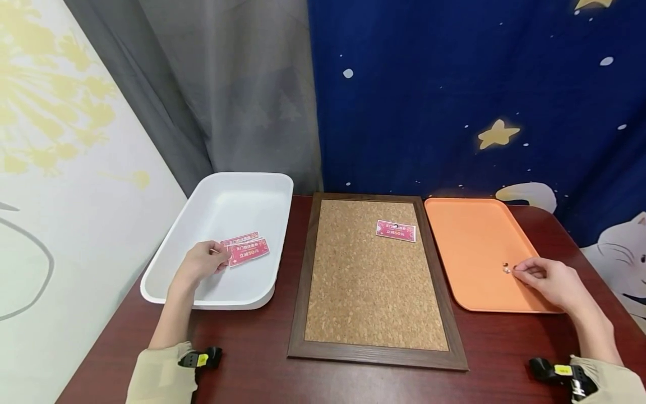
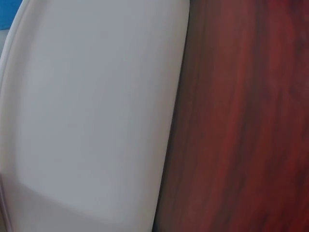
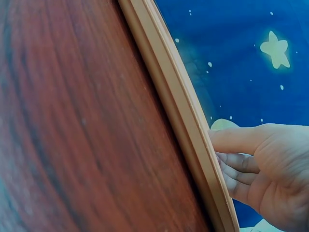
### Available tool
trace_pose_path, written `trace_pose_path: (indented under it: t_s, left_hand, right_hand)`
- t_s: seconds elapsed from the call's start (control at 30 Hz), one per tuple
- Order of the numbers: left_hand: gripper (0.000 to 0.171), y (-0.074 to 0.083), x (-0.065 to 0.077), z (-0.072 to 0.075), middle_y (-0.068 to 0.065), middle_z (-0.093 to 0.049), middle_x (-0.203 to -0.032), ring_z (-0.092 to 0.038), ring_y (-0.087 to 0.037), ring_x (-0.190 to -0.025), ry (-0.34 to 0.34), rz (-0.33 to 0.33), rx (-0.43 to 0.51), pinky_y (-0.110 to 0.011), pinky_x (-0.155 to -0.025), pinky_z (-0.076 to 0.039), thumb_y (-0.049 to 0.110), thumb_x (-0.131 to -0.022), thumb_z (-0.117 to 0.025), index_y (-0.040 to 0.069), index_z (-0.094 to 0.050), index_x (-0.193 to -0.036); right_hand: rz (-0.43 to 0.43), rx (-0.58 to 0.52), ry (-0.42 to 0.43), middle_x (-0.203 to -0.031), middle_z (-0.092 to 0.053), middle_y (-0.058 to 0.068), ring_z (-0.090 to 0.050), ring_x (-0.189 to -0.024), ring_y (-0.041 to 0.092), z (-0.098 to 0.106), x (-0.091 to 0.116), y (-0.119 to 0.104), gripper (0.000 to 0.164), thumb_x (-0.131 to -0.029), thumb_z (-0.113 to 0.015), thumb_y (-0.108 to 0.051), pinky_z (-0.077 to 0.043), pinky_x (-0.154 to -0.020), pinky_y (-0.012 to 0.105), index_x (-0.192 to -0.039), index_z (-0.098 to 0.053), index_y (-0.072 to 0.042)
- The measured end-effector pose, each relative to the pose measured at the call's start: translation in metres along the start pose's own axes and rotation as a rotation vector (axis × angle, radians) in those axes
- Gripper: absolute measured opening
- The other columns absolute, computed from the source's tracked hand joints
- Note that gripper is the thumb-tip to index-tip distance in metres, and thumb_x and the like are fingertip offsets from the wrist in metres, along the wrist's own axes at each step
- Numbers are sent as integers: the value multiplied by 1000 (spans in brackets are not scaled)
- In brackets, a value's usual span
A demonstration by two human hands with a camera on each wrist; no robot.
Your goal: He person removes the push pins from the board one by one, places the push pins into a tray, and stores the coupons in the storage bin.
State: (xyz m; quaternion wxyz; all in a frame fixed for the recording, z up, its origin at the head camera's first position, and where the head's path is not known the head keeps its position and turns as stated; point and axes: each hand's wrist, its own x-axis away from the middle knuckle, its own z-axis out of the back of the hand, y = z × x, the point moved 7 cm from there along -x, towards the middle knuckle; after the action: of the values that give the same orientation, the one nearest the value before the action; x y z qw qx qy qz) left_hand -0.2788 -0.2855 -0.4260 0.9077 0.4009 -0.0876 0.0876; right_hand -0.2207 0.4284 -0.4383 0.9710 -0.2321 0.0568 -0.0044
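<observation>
In the head view, my left hand (image 1: pixel 206 261) pinches the left end of a pink printed coupon (image 1: pixel 248 252) inside the white basin (image 1: pixel 217 304). A second pink coupon (image 1: pixel 241 238) lies partly under it. My right hand (image 1: pixel 550 279) is low over the orange tray (image 1: pixel 474 235), thumb and fingertips together on a tiny dark thumbtack, mostly hidden. Beside the fingertips lie a few small tacks (image 1: pixel 506 270). In the right wrist view, the tray's rim (image 3: pixel 193 125) hides the fingertips of the right hand (image 3: pixel 270 169). The left wrist view shows only the basin's outer wall (image 2: pixel 96 106) and tabletop.
Between the two containers lies a cork board (image 1: pixel 375 280) with a brown wooden frame. One pink coupon (image 1: pixel 388 231) is on its upper right, with a dark tack in it. A dark red wooden table (image 1: pixel 252 348) carries everything. Curtains (image 1: pixel 429 101) hang behind.
</observation>
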Motion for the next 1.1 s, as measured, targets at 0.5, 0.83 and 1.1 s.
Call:
trace_pose_path:
  t_s: [0.5,0.83,1.1]
  left_hand:
    - [25,-6,-1,-2,-14,-63,-87,-57,-19,-75,-20,63,-23,-29,-66,-47,13,-101,-57,-10,-55,-111]
    - [30,-6,0,1,-15,-66,-89,-60,-20,-76,10,59,-30,-29,-66,-45,16,-101,-57,-11,-56,-114]
    - [30,-2,4,9,-15,-61,-88,-54,-23,-78,108,40,-60,-32,-65,-43,17,-99,-56,-9,-58,-113]
  right_hand:
    - [3,-13,1,-85,-71,11,-58,-72,7,0,1,2,17,-91,-76,-14,-40,-61,16,-95,-71,2]
    - [23,-43,-7,-85,-71,10,-53,-69,-7,1,3,1,16,-90,-75,-10,-41,-61,12,-98,-70,3]
    - [-5,-64,-10,-88,-72,12,-55,-69,-6,5,5,2,23,-92,-76,-17,-42,-61,13,-101,-69,3]
